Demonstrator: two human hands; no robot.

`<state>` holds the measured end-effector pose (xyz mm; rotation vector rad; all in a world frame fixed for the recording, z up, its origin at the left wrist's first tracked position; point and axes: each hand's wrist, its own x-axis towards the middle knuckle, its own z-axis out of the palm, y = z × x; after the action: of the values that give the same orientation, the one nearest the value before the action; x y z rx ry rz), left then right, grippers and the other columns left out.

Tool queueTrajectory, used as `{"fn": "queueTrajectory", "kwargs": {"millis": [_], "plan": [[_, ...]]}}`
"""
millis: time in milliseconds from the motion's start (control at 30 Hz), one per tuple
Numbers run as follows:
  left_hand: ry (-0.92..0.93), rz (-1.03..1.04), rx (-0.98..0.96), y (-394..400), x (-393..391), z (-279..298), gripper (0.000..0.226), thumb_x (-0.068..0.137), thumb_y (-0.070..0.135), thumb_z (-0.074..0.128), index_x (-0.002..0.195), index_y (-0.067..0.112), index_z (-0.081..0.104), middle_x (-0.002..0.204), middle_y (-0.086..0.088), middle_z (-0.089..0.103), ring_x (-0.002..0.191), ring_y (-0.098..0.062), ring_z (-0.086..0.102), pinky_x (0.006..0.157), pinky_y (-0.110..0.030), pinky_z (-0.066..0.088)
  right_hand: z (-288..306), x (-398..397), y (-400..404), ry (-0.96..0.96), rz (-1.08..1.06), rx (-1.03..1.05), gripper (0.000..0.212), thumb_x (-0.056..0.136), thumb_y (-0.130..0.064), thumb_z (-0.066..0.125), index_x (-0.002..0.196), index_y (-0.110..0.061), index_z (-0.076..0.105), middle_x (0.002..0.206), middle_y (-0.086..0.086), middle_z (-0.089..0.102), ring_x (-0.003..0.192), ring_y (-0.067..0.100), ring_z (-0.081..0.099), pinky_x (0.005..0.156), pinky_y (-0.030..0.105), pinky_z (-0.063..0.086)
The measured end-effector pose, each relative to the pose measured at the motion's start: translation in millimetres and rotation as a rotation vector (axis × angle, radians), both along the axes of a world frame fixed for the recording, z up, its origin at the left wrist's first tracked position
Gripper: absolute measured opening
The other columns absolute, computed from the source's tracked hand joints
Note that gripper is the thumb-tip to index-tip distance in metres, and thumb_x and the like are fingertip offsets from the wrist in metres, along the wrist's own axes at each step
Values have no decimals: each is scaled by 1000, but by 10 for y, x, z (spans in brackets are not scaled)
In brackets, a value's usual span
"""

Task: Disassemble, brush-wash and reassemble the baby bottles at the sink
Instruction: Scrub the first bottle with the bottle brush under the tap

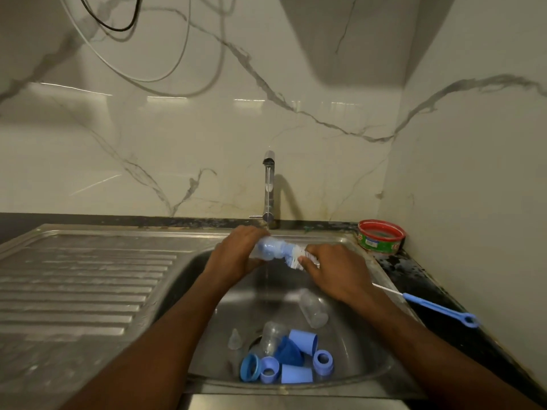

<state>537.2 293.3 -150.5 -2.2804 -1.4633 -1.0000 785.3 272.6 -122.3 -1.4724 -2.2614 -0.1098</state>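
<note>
Head view. The left hand (236, 253) grips a clear bottle (268, 250), held sideways over the sink (349, 350) under the tap (268, 187); its fingers are curled round the bottle's base end. The right hand (334, 273) grips the handle of a bottle brush (296, 257), fingers closed round it. The brush's white bristles sit at the bottle's open mouth, and a blue part shows inside the bottle. The two hands are close together, with the bottle and brush between them. A thin stream of water falls from the tap past the bottle.

The sink holds loose parts near the drain: two clear bottles (313, 309), one lying on its side further back and one by the drain; a clear teat (234, 339); blue caps (303, 341); and blue screw rings (323, 362). A thin blue brush (438, 307) lies on the dark surface (420, 279) right of the sink. A red-rimmed tub (381, 234) stands in the surface's back corner.
</note>
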Motion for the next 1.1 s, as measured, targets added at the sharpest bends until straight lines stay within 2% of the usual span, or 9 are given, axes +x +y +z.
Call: {"fn": "queueTrajectory", "kwargs": {"millis": [133,233,367,433,533,700,833,967,1100], "plan": [[116,-153,-58,-24,148,-12,56,85,44,75,135,30,53,135,4,59,124,-13,54,105,-34,45,15,63,-74,-36,-11,-80,44,102,-56,42,135,-33,60,120,-1,69,103,15,63,89,30,47],[-78,24,-38,-14,84,-66,58,85,39,78,137,23,56,135,-2,61,123,-19,57,103,-39,48,32,113,6,56,11,-99,40,101,-54,49,130,-31,64,116,-1,71,98,14,64,87,33,52],[8,-47,-61,-27,256,-78,60,87,37,77,140,22,54,140,-3,57,128,-19,53,108,-39,45,-100,-35,139,-192,-353,-227,32,99,-51,50,122,-32,62,106,10,69,91,11,66,82,40,52],[53,-104,-90,-28,265,-57,60,88,38,76,141,23,53,142,-2,56,129,-17,52,110,-40,43,-104,-41,137,-177,-268,-24,35,102,-55,37,112,-32,61,94,1,67,83,17,65,72,36,51],[-98,25,-47,-12,89,-58,60,85,36,79,139,23,54,136,-1,60,123,-18,56,103,-42,49,52,165,-76,-14,-8,-78,38,103,-53,41,125,-31,63,108,0,71,93,18,65,82,35,52],[98,-168,-163,-55,145,-41,56,87,46,71,137,32,52,138,7,56,126,-8,49,107,-29,41,-86,34,35,-104,-17,-61,43,103,-55,40,132,-31,61,118,0,68,103,16,63,90,32,48],[-61,69,-99,-20,48,-24,61,86,38,77,140,25,52,138,0,59,126,-17,55,106,-35,45,-31,51,40,-21,-45,-56,41,103,-54,43,130,-30,63,114,-1,70,98,15,64,88,33,51],[117,-4,-164,-27,318,-46,63,89,39,74,144,23,49,145,-2,54,133,-20,50,113,-40,39,-4,-6,-31,-159,-64,-4,37,106,-46,36,114,-21,62,93,4,64,87,24,64,69,37,46],[35,177,-119,8,205,-2,59,87,39,76,139,23,53,139,-3,59,126,-19,55,109,-36,42,-77,-10,120,-51,-125,-89,43,104,-52,42,135,-28,58,122,3,67,106,18,63,92,34,48]]}}
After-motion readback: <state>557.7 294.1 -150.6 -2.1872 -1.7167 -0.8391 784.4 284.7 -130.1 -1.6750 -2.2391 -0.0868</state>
